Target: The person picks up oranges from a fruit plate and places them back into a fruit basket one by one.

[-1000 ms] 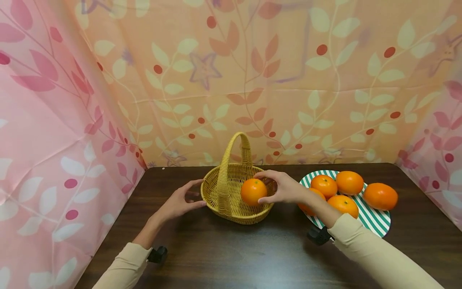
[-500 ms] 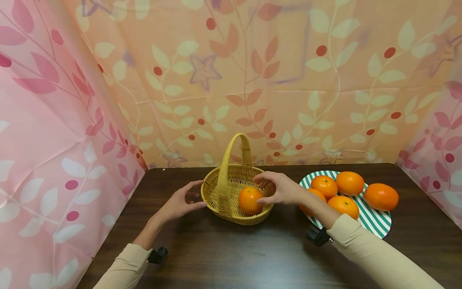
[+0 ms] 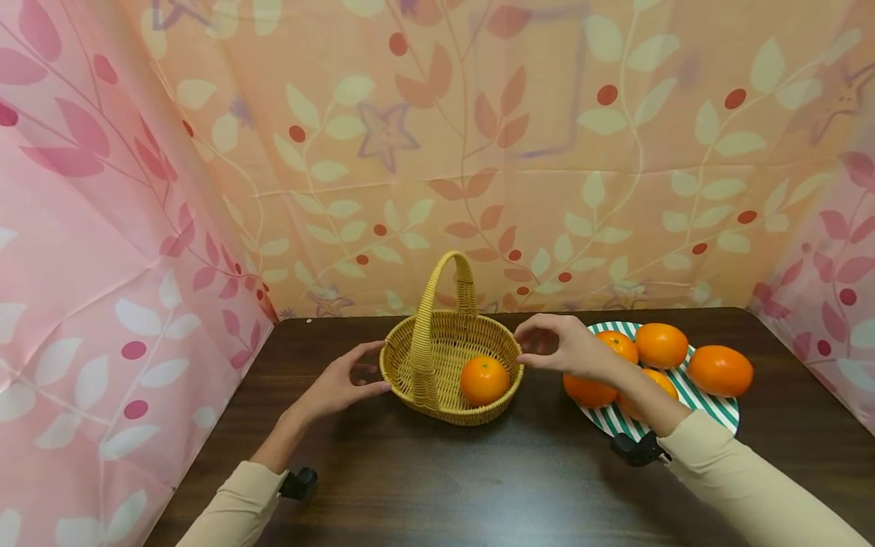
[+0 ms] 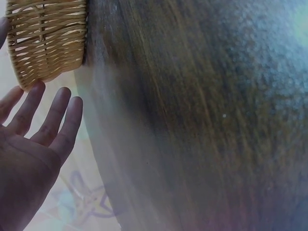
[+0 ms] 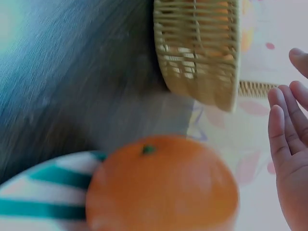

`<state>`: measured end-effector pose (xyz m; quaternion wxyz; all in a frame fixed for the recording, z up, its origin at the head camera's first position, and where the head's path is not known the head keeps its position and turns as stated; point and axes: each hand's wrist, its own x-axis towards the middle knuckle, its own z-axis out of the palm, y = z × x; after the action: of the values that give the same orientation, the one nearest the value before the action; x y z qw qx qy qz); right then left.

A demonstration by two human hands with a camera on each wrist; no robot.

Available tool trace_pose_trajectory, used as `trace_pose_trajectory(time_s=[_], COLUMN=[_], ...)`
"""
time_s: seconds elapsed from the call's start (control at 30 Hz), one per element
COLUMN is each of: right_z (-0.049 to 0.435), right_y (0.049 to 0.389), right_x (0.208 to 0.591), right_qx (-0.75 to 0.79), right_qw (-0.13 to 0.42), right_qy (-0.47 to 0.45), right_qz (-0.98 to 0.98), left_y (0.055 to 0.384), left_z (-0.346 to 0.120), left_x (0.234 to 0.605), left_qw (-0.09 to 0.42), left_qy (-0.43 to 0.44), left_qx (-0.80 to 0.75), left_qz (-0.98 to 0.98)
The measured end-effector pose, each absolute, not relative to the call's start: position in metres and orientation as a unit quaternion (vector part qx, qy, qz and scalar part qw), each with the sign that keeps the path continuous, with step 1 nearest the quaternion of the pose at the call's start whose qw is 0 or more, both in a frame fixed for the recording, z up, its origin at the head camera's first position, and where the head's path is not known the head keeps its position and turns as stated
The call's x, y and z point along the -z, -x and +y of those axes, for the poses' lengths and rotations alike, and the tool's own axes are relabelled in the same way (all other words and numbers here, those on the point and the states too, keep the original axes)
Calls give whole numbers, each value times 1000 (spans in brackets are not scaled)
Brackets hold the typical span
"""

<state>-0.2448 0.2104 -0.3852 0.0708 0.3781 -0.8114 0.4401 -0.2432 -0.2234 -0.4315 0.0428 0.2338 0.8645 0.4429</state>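
A yellow wicker basket [image 3: 440, 325] with an arched handle stands on the dark table, and a single orange [image 3: 484, 381] lies inside it on the right. My left hand [image 3: 342, 386] is at the basket's left side. In the left wrist view its fingers [image 4: 57, 113] are loosely extended, with fingertips against the basket rim. At the right rim hovers my right hand [image 3: 574, 348], fingers relaxed and holding nothing. In the right wrist view, the right hand [image 5: 293, 154] appears apart from the basket [image 5: 197, 57], above its rim.
A green-and-white striped plate [image 3: 714, 410] with several oranges stands to the right, partly behind my right forearm. One large orange fruit [image 3: 720, 371] sits at its right edge. Patterned cloth [image 3: 437, 152] hangs behind the table and along both sides.
The orange has been lowered and released in the basket. My right hand has drawn out of the basket and moved right, above its rim. My left hand has stayed put.
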Motion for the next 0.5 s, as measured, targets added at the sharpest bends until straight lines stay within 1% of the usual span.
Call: trace_pose_trajectory(time_s=[0.5], right_z=[279], right_y=[220], right_x=[366], right_qx=[-401], right_qw=[92], right_qy=[-314], right_qz=[-856], left_y=[245], left_z=[-222], left_x=[430], left_qw=[40], left_qy=[-246], left_qx=[-446], left_qz=[860])
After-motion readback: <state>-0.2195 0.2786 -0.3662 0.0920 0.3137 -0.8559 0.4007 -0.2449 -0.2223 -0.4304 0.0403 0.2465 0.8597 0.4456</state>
